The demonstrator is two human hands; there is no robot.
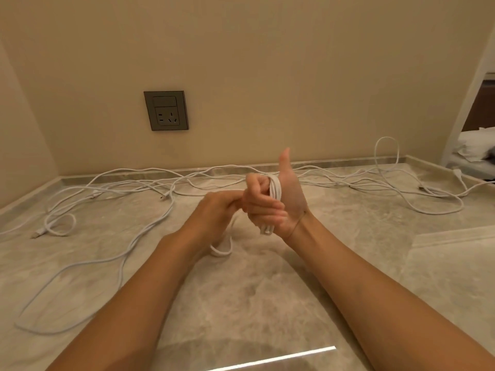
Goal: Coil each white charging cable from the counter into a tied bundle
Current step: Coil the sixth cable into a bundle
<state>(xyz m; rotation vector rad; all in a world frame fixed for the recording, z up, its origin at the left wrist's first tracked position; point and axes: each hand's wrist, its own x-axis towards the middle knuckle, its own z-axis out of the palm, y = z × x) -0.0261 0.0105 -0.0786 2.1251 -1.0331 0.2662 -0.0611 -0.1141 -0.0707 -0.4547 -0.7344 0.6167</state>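
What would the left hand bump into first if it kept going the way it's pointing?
Probably the curled fingers of the right hand: the left hand points straight at them and looks nearly touching. Those fingers grip the white cable coil just behind.

The fingertips of the left hand [214, 212] are tucked behind the curled fingers of the right hand [278, 207], which also cover the middle of the coiled cable [275, 191], so what the left pinches cannot be seen. The loose strand [223, 249] passes behind the left wrist, perhaps up to that coil. A connector [37, 233] on the table [267, 290] is too small to name, and the bedding [475, 145] is cut by the right edge.
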